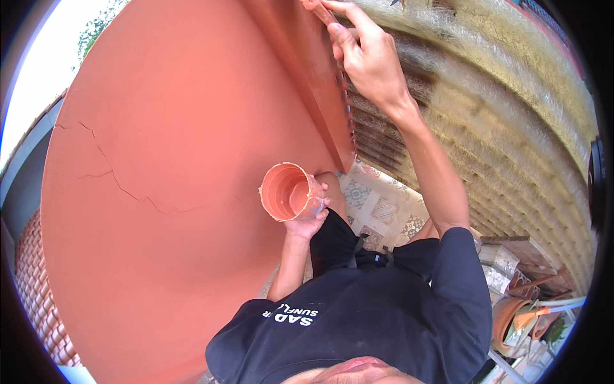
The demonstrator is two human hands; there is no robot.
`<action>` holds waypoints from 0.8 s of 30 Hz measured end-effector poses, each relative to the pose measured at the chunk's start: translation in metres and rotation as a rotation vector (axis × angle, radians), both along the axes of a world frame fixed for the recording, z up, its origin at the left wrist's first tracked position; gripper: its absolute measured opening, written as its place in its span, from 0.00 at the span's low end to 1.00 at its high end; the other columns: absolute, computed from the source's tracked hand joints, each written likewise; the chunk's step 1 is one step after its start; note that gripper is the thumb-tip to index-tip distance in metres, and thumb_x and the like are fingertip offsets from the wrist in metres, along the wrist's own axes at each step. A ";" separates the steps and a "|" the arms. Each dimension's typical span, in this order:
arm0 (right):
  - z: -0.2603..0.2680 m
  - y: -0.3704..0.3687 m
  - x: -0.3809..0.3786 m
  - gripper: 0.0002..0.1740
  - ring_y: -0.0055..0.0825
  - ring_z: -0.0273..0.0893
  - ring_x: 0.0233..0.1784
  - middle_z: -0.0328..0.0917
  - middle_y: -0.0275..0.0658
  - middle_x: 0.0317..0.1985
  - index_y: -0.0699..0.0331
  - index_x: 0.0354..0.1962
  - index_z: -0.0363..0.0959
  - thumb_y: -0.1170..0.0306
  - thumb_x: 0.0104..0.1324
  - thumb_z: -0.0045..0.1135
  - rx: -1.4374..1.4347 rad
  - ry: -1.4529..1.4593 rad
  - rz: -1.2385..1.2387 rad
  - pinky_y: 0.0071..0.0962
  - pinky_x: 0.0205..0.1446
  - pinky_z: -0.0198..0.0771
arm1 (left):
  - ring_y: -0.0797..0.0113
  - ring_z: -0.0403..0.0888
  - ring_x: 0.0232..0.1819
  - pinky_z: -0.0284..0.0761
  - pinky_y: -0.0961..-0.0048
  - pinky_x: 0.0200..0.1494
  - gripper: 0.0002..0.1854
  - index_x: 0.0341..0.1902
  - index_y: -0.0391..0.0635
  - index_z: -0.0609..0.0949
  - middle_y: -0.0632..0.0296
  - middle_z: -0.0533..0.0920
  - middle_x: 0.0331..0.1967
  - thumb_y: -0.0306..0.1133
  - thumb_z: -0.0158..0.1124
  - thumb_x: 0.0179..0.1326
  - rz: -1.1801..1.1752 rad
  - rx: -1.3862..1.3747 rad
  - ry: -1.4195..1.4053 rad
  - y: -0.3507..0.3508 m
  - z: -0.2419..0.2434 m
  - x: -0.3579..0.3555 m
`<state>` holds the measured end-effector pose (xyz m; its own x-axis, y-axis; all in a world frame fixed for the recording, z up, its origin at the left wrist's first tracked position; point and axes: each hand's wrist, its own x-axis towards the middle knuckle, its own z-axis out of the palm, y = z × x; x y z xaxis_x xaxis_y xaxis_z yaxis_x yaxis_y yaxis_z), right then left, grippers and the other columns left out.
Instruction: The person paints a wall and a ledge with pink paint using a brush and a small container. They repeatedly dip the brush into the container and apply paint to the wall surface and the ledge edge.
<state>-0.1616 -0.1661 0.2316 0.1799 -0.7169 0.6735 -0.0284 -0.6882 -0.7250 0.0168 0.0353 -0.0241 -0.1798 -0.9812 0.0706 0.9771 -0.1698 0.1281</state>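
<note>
My left hand [312, 224] grips a plastic cup [283, 191] from its right side and below, in front of my body. The cup is tilted so its mouth faces up towards me. Reddish-orange paint coats its inside and crusts the rim, and a little wet paint shows at the bottom. High up at the top edge of the view, my right hand [371, 60] pinches a paint-smeared brush [325, 15], its far end cut off by the picture's edge. The brush is at a terracotta-coloured ledge [307, 72] running along a wall [168, 120] of like colour.
A thin branching crack [129, 194] crosses the wall's left part. Corrugated translucent roofing sheet [489, 134] rises close on the right. Patterned tiles [383, 209] cover the floor. Clay pots [503, 326] and blocks [499, 259] stand at lower right. Roof tiles [41, 283] show far left.
</note>
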 end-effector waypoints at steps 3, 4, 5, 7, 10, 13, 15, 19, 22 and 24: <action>0.018 -0.024 0.019 0.17 0.36 0.79 0.27 0.79 0.51 0.28 0.68 0.59 0.71 0.73 0.75 0.52 -0.169 -0.047 -0.144 0.37 0.32 0.71 | 0.45 0.75 0.52 0.82 0.65 0.35 0.36 0.72 0.52 0.70 0.46 0.70 0.63 0.59 0.59 0.67 -0.003 -0.024 -0.011 0.001 0.001 0.000; 0.015 -0.028 0.022 0.17 0.45 0.82 0.29 0.76 0.60 0.29 0.67 0.59 0.72 0.75 0.74 0.50 -0.131 -0.042 -0.155 0.41 0.34 0.73 | 0.45 0.75 0.52 0.82 0.65 0.35 0.35 0.72 0.52 0.70 0.46 0.70 0.63 0.59 0.59 0.67 0.004 -0.002 -0.012 0.001 0.000 0.000; 0.008 -0.028 0.021 0.18 0.36 0.77 0.27 0.74 0.51 0.25 0.65 0.61 0.71 0.73 0.75 0.50 -0.067 0.017 -0.130 0.36 0.32 0.70 | 0.45 0.75 0.52 0.82 0.65 0.35 0.35 0.72 0.52 0.70 0.46 0.70 0.63 0.58 0.59 0.67 -0.002 -0.003 -0.006 0.000 0.000 0.000; -0.018 -0.019 0.014 0.20 0.17 0.67 0.22 0.70 0.34 0.19 0.60 0.65 0.71 0.69 0.78 0.50 0.060 0.138 -0.077 0.25 0.29 0.66 | 0.45 0.75 0.52 0.82 0.65 0.34 0.35 0.72 0.52 0.70 0.46 0.70 0.63 0.59 0.58 0.67 -0.004 -0.002 -0.001 0.000 -0.002 0.001; -0.062 0.008 -0.007 0.19 0.33 0.76 0.27 0.77 0.44 0.24 0.62 0.62 0.72 0.71 0.76 0.51 0.167 0.243 0.022 0.36 0.34 0.71 | 0.45 0.75 0.52 0.82 0.66 0.34 0.36 0.71 0.51 0.71 0.46 0.71 0.62 0.59 0.59 0.67 -0.002 0.016 -0.001 0.002 -0.005 0.001; -0.076 0.031 -0.027 0.18 0.35 0.81 0.26 0.81 0.45 0.24 0.62 0.61 0.73 0.71 0.76 0.51 0.354 0.320 0.071 0.38 0.36 0.73 | 0.45 0.75 0.52 0.82 0.66 0.34 0.36 0.71 0.51 0.71 0.46 0.72 0.63 0.59 0.59 0.66 -0.014 0.016 -0.008 0.000 -0.005 0.004; -0.069 0.032 -0.028 0.19 0.30 0.79 0.25 0.79 0.42 0.22 0.61 0.62 0.72 0.71 0.77 0.50 0.266 0.202 0.078 0.36 0.34 0.72 | 0.45 0.75 0.52 0.82 0.66 0.35 0.37 0.72 0.52 0.70 0.46 0.72 0.63 0.60 0.60 0.66 -0.023 0.010 0.003 -0.002 -0.005 0.004; -0.055 0.009 -0.004 0.19 0.27 0.76 0.22 0.76 0.42 0.20 0.61 0.63 0.71 0.71 0.77 0.50 0.094 0.052 0.082 0.35 0.30 0.70 | 0.45 0.75 0.53 0.82 0.66 0.34 0.37 0.72 0.52 0.69 0.46 0.72 0.63 0.60 0.60 0.66 -0.027 -0.011 -0.021 -0.004 -0.005 0.002; -0.078 -0.004 0.015 0.20 0.21 0.70 0.22 0.72 0.36 0.19 0.58 0.65 0.71 0.69 0.78 0.50 0.162 0.095 -0.022 0.30 0.29 0.68 | 0.46 0.75 0.52 0.82 0.65 0.34 0.37 0.72 0.53 0.69 0.46 0.72 0.63 0.60 0.60 0.66 -0.035 -0.011 -0.008 -0.003 -0.007 0.001; -0.107 0.000 0.018 0.20 0.19 0.69 0.23 0.71 0.35 0.19 0.58 0.65 0.71 0.69 0.78 0.49 0.233 0.037 0.011 0.28 0.30 0.68 | 0.46 0.75 0.52 0.82 0.66 0.34 0.37 0.72 0.53 0.69 0.46 0.72 0.63 0.60 0.60 0.66 -0.043 -0.022 0.014 -0.002 -0.009 0.000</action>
